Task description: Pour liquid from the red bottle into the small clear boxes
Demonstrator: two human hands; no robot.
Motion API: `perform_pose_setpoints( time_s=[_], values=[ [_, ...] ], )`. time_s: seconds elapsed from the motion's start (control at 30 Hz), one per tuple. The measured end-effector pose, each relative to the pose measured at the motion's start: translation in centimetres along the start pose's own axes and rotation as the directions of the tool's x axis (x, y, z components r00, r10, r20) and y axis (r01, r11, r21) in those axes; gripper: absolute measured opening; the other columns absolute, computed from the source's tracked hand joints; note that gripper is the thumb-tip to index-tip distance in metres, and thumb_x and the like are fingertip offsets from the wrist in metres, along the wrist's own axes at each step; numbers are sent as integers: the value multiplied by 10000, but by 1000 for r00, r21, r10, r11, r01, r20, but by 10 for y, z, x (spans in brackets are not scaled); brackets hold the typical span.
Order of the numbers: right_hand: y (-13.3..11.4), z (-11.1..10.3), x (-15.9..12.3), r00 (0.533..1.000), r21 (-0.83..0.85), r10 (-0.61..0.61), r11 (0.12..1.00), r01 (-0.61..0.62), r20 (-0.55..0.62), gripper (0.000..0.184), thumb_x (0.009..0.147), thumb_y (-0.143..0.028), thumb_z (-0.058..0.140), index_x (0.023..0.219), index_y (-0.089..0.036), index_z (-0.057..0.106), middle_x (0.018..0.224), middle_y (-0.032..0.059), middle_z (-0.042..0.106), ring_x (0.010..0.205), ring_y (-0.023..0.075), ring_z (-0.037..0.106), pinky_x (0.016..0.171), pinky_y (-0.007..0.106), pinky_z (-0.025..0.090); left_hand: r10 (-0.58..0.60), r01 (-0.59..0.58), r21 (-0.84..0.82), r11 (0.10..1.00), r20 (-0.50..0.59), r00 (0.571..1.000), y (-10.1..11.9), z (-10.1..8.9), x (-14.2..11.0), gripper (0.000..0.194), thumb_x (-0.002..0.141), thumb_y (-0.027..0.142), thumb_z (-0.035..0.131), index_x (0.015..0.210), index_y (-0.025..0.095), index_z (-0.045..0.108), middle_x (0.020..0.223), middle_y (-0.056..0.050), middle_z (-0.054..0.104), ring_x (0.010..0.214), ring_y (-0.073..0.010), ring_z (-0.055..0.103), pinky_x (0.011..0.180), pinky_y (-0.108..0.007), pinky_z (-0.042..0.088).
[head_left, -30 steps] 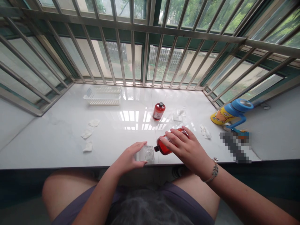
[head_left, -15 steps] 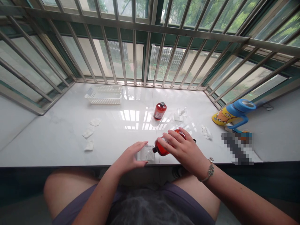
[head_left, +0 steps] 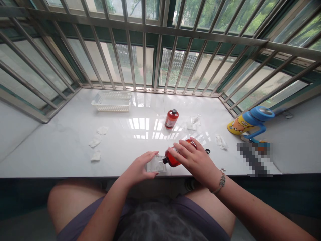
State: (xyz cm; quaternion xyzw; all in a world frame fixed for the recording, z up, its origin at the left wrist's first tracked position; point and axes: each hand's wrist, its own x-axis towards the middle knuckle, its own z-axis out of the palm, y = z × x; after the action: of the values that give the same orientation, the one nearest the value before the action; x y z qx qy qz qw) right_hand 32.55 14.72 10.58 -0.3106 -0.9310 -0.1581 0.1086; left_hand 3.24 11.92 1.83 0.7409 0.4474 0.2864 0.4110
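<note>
My right hand (head_left: 188, 155) is wrapped over a red bottle (head_left: 172, 159) tipped onto its side, its dark neck pointing left. The neck sits at the right side of a small clear square container (head_left: 159, 164) near the counter's front edge. Around that container's left side, my left hand (head_left: 142, 167) is closed with thumb and fingers. Whether liquid is flowing is too small to make out. A black ring-shaped cap (head_left: 207, 151) lies just beyond my right hand. Upright behind is a second red bottle (head_left: 171, 119) with a dark cap.
On the white counter (head_left: 62, 147) are a white basket (head_left: 111, 106) at the back left and several crumpled white tissues (head_left: 95, 142). Clear pieces (head_left: 192, 124) lie right of the standing bottle. A blue and yellow flask (head_left: 247, 122) stands at right. Metal bars (head_left: 144, 60) line the window.
My right hand and the tipped bottle have shifted very slightly left, and more of the black cap shows. My left hand stays on the clear container.
</note>
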Motion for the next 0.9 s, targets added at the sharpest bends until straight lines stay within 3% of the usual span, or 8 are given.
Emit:
perform_pose_setpoints(
  time_s=[0.2,0.4,0.5,0.63,0.8,0.9],
  values=[
    [-6,17,-9,992,149,117,981,-121,35,514,1027,-97,579,1512,-265,561,1431,86,703,1340,287,619,1210,548,378,-3,3,6,1000,-3,1000,1,-2,-1,818,795,212,848,1559,276,563,1550,-98,634,1419,-314,618,1248,-471,480],
    [-12,44,-22,961,414,276,873,-257,15,714,865,-84,699,1530,-247,494,1436,113,679,1400,328,584,1202,574,432,-40,42,38,998,-48,998,-2,-3,-8,743,794,247,851,1492,308,603,1491,-86,666,1385,-322,632,1217,-488,503],
    [-10,55,-28,906,542,424,763,-353,-7,681,878,-248,800,1493,-240,508,1379,133,686,1325,341,626,1117,553,523,-98,102,50,994,-62,993,-6,-4,-11,699,823,309,858,1471,310,597,1470,-90,663,1368,-326,637,1189,-491,522],
    [-7,75,-39,795,625,607,617,-477,8,722,867,-449,853,1469,-237,514,1366,151,675,1250,347,675,1039,538,582,-149,156,67,986,-91,985,-9,-5,-14,684,855,352,853,1480,303,578,1490,-98,636,1390,-327,620,1202,-509,510],
    [-1,98,-49,707,738,701,427,-523,95,781,820,-483,889,1456,-240,507,1330,138,702,1134,304,744,973,479,618,-92,104,107,989,-113,989,-11,-5,-15,697,901,377,821,1534,314,535,1546,-110,592,1447,-334,569,1239,-546,479],
    [2,105,-51,675,774,733,375,-510,89,800,790,-457,912,1453,-244,516,1305,137,717,1106,307,758,959,489,623,-58,76,146,986,-120,991,-15,-5,-16,709,947,388,778,1583,318,473,1596,-120,549,1493,-335,523,1265,-567,450]
  ],
)
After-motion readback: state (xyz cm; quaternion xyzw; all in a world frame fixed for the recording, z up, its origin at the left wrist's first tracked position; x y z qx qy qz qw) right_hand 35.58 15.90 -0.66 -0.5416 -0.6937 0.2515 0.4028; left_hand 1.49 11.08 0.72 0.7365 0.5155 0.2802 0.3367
